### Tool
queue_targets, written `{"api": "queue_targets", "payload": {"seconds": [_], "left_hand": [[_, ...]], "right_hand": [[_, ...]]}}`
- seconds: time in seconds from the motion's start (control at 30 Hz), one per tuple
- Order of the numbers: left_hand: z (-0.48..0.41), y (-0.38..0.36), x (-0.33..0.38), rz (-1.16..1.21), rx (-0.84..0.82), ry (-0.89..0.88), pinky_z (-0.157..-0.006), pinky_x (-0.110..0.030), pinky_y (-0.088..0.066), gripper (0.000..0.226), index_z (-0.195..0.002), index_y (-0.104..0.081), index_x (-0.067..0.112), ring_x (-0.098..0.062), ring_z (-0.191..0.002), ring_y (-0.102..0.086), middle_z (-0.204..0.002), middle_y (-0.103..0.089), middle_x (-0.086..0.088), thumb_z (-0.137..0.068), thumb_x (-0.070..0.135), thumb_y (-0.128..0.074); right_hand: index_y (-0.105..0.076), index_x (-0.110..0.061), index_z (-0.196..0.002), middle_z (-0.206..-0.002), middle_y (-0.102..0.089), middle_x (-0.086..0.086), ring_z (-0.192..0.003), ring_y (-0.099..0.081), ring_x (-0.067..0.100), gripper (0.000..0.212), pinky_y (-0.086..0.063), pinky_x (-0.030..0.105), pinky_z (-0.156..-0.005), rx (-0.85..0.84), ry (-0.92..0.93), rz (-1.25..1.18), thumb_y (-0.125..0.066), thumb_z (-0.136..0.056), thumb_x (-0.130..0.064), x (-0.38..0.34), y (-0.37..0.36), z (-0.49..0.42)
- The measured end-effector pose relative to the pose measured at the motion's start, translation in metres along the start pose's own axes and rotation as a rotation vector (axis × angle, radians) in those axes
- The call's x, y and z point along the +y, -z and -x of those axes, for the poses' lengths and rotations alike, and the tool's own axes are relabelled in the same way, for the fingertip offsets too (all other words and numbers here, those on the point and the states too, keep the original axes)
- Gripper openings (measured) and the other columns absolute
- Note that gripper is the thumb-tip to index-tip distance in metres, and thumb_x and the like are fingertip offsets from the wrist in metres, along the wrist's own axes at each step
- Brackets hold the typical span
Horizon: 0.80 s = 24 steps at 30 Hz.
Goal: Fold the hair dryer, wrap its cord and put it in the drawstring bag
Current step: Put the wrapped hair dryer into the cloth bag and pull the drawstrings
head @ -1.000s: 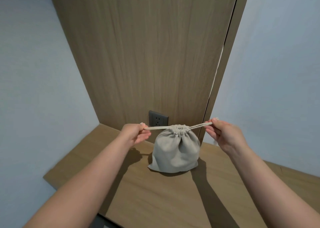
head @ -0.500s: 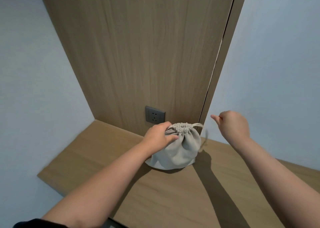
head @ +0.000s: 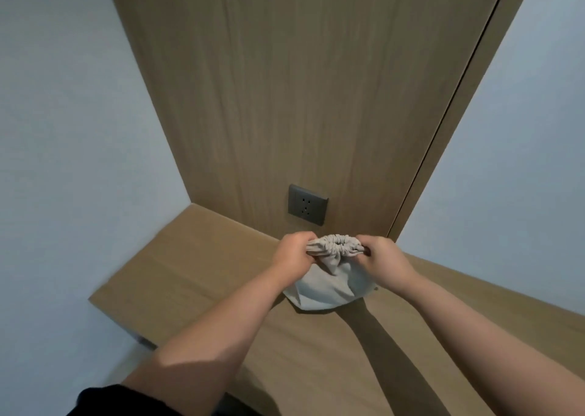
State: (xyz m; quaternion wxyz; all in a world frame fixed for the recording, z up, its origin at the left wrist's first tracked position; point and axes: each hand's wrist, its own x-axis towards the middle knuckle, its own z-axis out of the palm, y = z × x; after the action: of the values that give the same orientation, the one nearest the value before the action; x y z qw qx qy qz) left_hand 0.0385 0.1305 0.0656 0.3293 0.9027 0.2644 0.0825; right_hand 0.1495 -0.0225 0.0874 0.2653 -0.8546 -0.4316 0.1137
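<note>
Bag (head: 329, 286) on worktop (head: 196, 257), mouth cinched; neck gripped at left side by left hand (head: 292, 254), at right by right hand (head: 381, 256).

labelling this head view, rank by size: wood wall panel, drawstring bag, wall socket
1. wood wall panel
2. drawstring bag
3. wall socket
Bag is nearer the camera, so bag over socket is less sure.

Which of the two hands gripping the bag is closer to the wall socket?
The left hand: it grips the drawstring bag almost directly below the socket; the right hand sits farther right.
</note>
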Motion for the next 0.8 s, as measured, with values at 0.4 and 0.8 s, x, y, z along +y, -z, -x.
{"api": "queue_targets", "payload": {"seconds": [0.4,0.8], "left_hand": [[0.006,0.139,-0.109,-0.244,0.362,-0.041,-0.072,-0.036,-0.049,0.019,-0.092,-0.071,0.014,-0.030,-0.090,-0.064,-0.094,-0.071,-0.007,-0.077,0.005,-0.063],[0.028,0.115,-0.249,-0.643,0.171,-0.499,-0.084,-0.030,-0.055,0.029,-0.104,-0.066,-0.003,-0.029,-0.100,-0.066,-0.110,-0.067,-0.019,-0.077,0.008,-0.066]], "right_hand": [[-0.065,-0.001,-0.083,-0.087,-0.068,0.012,-0.088,-0.062,0.026,0.003,-0.043,0.031,-0.068,-0.045,0.103,-0.261,-0.065,-0.081,0.000,-0.121,-0.076,-0.107],[-0.064,-0.010,-0.078,-0.080,-0.064,0.006,-0.072,-0.061,0.024,0.017,-0.051,0.032,-0.058,-0.062,0.790,0.312,-0.071,-0.063,-0.016,-0.123,-0.191,-0.085]]}}
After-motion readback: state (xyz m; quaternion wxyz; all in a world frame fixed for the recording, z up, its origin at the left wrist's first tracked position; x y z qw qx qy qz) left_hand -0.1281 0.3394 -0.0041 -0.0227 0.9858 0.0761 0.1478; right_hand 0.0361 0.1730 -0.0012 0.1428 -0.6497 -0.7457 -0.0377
